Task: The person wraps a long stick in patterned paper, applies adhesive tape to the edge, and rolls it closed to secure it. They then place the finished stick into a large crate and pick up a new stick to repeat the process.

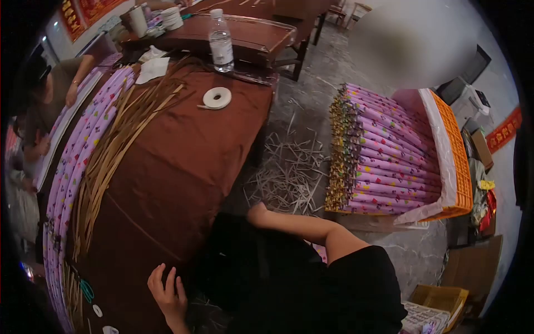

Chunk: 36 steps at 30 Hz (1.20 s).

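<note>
My left hand [168,293], fingers apart, is at the front edge of the table's brown cloth [156,178] and holds nothing. My right hand [258,214] is over my dark-clothed lap, its fingers hidden from view. Left of the cloth's middle lies a long bundle of tan and brown strips [117,133]. Beside it run long purple patterned rolls [75,167]. Teal-handled scissors [87,290] lie left of my left hand, near a small white ring [98,310]. A white roll of tape [217,98] lies flat toward the far end.
A water bottle [221,44] stands at the table's far end. To the right, an orange crate [453,150] holds many purple patterned rolls [389,161]. Shredded strips [292,170] litter the floor. Another person [61,94] works across the table at left.
</note>
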Each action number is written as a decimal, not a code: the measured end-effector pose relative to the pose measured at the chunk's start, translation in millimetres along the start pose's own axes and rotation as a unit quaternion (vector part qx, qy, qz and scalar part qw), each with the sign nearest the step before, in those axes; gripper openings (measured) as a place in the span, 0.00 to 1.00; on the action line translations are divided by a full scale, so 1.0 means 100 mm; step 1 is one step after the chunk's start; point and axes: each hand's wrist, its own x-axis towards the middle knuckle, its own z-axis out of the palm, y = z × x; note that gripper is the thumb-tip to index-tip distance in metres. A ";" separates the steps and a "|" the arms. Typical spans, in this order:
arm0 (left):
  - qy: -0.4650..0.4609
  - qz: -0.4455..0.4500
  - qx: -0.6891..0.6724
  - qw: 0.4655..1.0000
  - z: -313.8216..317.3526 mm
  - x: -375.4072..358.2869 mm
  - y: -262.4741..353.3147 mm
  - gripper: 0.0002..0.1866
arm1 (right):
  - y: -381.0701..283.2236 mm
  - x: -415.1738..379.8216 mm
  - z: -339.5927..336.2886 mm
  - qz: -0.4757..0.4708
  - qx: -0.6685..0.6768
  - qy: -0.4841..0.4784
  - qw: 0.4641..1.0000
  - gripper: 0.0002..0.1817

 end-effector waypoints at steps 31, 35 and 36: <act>-0.097 -0.492 -0.022 0.865 0.98 -1.72 1.13 0.28 | -2.55 -0.72 -1.53 -0.677 -0.511 -0.028 0.529 0.16; -0.227 -0.616 -0.025 0.754 0.55 -2.28 1.12 0.23 | -2.54 -0.73 -1.57 -0.693 -0.447 -0.007 0.565 0.20; -0.237 -0.640 0.056 0.729 0.53 -2.49 1.22 0.16 | -2.58 -0.82 -1.61 -0.632 -0.506 -0.059 0.584 0.25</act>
